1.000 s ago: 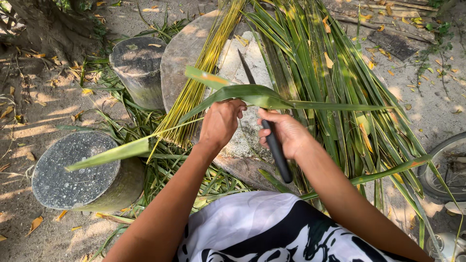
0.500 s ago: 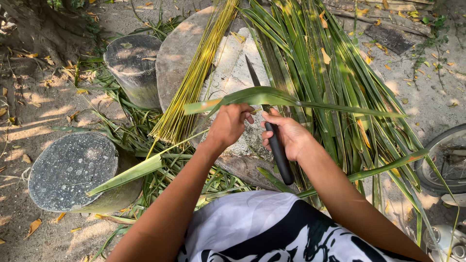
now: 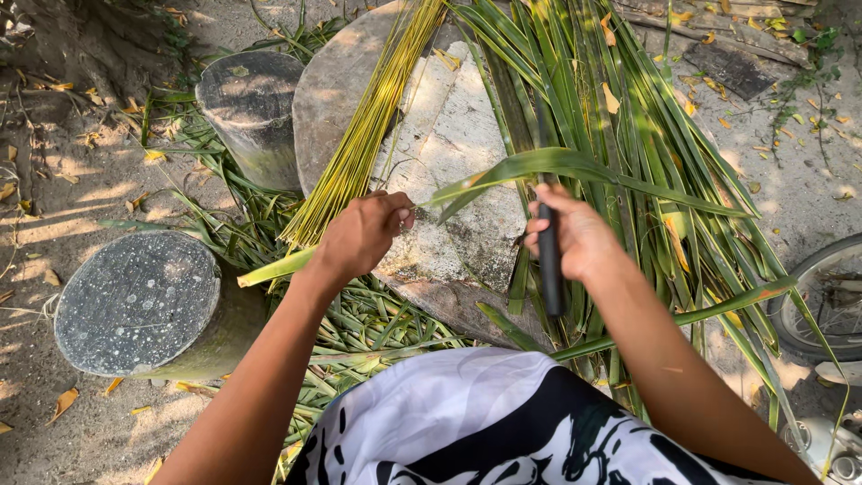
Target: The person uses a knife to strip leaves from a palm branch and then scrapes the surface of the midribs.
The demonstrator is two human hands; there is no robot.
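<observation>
My right hand [image 3: 579, 235] grips a knife by its black handle [image 3: 549, 269]; the blade points away and is mostly hidden behind a long green palm leaflet [image 3: 557, 166] that arches over that hand. My left hand [image 3: 361, 235] is closed on a thin pale midrib strand [image 3: 415, 214] and a green strip of leaf [image 3: 274, 267] that sticks out to the left. The two hands are apart, over a flat pale stone slab [image 3: 467, 153]. My lap in white and black cloth [image 3: 485, 422] fills the bottom.
A bundle of yellow-green midrib sticks [image 3: 364, 135] lies on the slab's left. A heap of green palm leaflets [image 3: 628, 117] spreads to the right. Two round concrete blocks [image 3: 135, 301] [image 3: 250, 112] stand at left. A wheel [image 3: 822, 301] is at the right edge. Leaf scraps [image 3: 359, 328] litter the ground.
My hands have drawn apart: the left moved left and down with the stripped leaf piece and midrib, the right moved right with the knife. The leaflet shifted right with it.
</observation>
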